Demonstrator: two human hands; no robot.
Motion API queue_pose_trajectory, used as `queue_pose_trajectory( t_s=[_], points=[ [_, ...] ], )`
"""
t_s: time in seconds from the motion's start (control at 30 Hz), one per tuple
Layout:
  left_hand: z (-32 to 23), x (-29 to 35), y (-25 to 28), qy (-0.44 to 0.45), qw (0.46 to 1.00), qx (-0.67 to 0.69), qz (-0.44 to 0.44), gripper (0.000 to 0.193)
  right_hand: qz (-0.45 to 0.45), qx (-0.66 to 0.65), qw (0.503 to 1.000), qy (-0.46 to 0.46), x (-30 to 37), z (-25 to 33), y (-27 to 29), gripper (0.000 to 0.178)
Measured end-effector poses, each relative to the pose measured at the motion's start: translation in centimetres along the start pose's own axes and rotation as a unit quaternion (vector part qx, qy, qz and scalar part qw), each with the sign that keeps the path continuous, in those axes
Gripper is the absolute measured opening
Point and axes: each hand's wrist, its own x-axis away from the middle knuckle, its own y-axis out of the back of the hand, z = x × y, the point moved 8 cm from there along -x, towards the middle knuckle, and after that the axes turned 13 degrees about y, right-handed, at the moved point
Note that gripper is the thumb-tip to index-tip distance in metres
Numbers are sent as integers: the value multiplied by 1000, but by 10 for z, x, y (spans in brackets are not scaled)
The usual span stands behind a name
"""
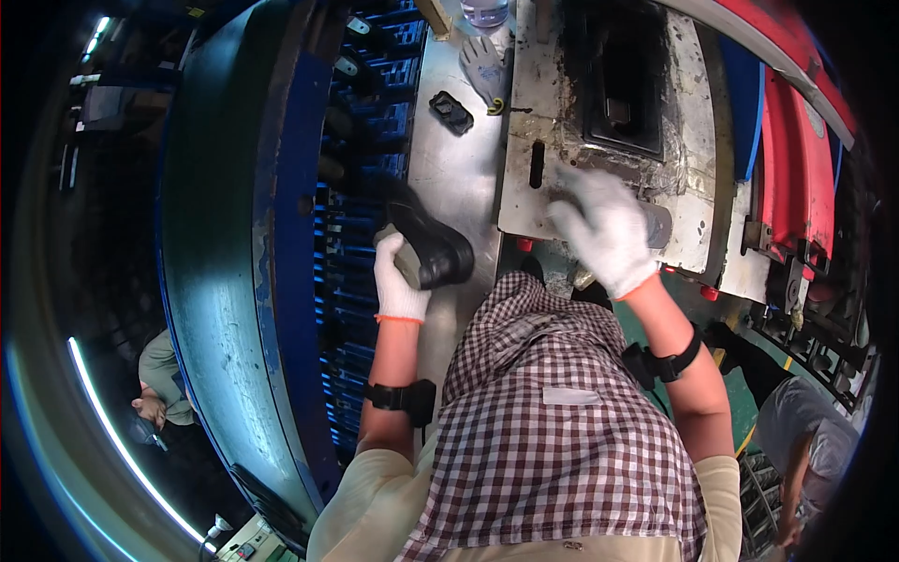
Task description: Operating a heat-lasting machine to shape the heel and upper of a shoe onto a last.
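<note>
My left hand, in a white knitted glove with an orange cuff, grips a black shoe by its grey-green sole. The shoe is tilted sideways above the metal ledge, with its toe end toward the blue rack. My right hand, gloved the same way, is blurred by motion. Its fingers reach forward with the thumb apart, and it appears to hold nothing. It hovers above the front of a worn pale machine plate, short of a dark recessed mould.
A metal ledge carries a grey glove, a small black part and a container of clear liquid. A blue slotted rack runs along the left. Red machine parts stand right. Other people appear at both sides.
</note>
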Motion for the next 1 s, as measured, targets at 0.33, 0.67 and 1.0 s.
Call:
queue_pose_trajectory(
  t_s=[0.33, 0.67, 1.0],
  points=[
    [-112, -123, 174, -178, 915, -105, -348, 21, 31, 186, 982, -21, 49, -55, 6, 25],
    [-187, -158, 202, -186, 702, -463, -508, 98, 44, 194, 979, -33, 46, -57, 2, 23],
    [-112, 33, 311, -115, 530, -255, -801, 107, 41, 201, 979, -13, 46, -55, -1, 20]
  ],
)
